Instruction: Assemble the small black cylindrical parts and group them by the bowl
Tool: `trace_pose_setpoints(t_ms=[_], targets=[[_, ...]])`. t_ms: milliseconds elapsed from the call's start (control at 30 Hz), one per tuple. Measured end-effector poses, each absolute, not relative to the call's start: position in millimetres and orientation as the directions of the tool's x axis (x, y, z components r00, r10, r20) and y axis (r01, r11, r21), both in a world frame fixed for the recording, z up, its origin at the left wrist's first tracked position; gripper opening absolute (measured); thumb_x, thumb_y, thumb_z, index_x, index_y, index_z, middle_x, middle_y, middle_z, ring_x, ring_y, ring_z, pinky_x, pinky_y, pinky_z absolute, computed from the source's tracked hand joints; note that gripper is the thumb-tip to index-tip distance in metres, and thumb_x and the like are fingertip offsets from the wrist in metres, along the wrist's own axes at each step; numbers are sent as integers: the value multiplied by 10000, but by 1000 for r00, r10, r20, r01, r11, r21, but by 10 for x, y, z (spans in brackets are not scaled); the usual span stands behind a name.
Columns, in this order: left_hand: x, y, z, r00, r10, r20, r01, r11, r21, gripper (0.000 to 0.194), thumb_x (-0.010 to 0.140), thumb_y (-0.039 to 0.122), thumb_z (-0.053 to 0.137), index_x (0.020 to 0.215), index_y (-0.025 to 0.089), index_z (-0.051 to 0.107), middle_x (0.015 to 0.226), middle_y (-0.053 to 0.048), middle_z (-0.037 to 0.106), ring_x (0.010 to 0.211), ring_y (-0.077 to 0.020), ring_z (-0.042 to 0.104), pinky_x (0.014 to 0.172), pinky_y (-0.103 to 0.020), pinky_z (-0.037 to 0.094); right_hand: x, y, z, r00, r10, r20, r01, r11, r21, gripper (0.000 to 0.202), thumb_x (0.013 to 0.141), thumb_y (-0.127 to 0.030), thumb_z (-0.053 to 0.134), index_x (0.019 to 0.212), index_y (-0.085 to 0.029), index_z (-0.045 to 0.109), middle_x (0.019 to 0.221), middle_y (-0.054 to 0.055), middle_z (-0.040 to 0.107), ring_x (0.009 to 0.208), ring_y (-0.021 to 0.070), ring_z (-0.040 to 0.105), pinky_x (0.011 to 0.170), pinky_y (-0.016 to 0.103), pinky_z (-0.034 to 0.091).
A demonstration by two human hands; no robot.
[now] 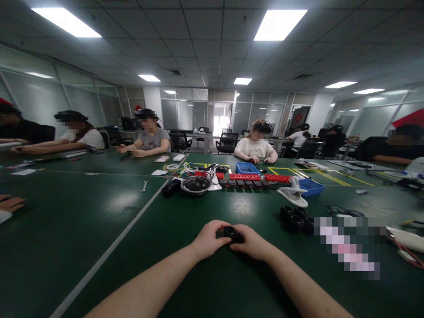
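My left hand (209,240) and my right hand (252,241) meet over the green table, in front of me. Between their fingers is a small black ring-shaped part (229,231), gripped from both sides. Its top shows a round opening; the fingers cover much of the rest, and its exact kind is not clear. To the right of my hands lies a cluster of several black round parts (296,222), which look similar.
Beyond my hands stand a metal bowl (195,191), a white clip (294,193), red power-strip pieces (245,176) and blue trays (310,187). A wrench (144,186) lies left of a pale line (115,242). Cables and white parts spread at right. Several people sit around the table.
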State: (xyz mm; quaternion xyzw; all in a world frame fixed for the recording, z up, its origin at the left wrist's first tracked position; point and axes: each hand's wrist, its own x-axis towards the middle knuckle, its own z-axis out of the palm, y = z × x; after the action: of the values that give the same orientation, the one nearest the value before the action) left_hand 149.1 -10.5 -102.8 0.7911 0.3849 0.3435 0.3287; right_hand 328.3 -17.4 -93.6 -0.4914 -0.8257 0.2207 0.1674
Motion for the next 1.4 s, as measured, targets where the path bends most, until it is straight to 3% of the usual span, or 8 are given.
trace_pose_setpoints(t_ms=[133,333,433,533,700,1100,1300,1400], targets=[[1497,-119,-1015,464,841,277,406,-480,778,314,647,200,650,954,195,585,921,-22,572,858,-181,516,744,-270,393,3300,-157,-961,-460,886,55,711,405,-575,240,650,-261,635,872,-180,594,811,5,609,722,164,543,599,231,368],[1552,-128,-1044,361,896,258,473,-414,778,282,609,214,677,860,170,557,851,-15,548,786,-167,511,686,-260,391,3089,-210,-992,-277,951,139,923,304,-237,281,651,-412,607,781,-169,550,740,47,615,674,195,556,566,255,339],[1555,-123,-1056,349,898,267,470,-415,779,281,606,206,676,853,164,549,843,-14,543,783,-165,508,684,-258,389,3055,-228,-973,-289,946,145,936,311,-164,324,675,-460,570,796,-160,552,754,66,618,716,220,564,622,286,355],[1538,-115,-1059,376,880,291,447,-447,775,282,616,191,667,874,164,556,855,-18,547,796,-165,508,698,-259,388,3138,-226,-944,-350,929,123,889,371,-268,409,644,-494,600,883,-164,564,800,63,616,752,221,558,625,276,367],[1504,-95,-1062,444,848,289,401,-477,782,328,647,198,649,962,180,560,921,-28,550,808,-162,511,710,-256,402,3311,-166,-958,-477,877,53,733,430,-527,361,670,-304,627,1011,-206,566,806,4,618,713,158,552,593,228,370],[1566,-83,-1123,315,901,299,483,-423,767,314,617,159,651,917,179,563,876,-21,551,798,-169,516,709,-272,414,2998,-251,-1004,-164,973,160,946,201,-254,247,683,-365,553,806,-151,563,781,90,626,738,239,566,631,302,352],[1535,-106,-1035,437,848,300,439,-492,751,307,646,181,634,948,193,576,917,-30,566,855,-181,522,739,-275,412,3187,-216,-963,-382,913,140,810,404,-426,448,624,-367,640,1030,-210,532,892,38,624,802,211,561,665,273,374],[1524,-114,-1005,487,824,289,428,-514,744,311,668,205,620,976,205,577,925,-30,573,858,-184,526,746,-278,410,3304,-157,-978,-449,893,35,753,399,-524,361,641,-284,639,987,-210,570,818,-2,621,716,155,559,591,219,372]])
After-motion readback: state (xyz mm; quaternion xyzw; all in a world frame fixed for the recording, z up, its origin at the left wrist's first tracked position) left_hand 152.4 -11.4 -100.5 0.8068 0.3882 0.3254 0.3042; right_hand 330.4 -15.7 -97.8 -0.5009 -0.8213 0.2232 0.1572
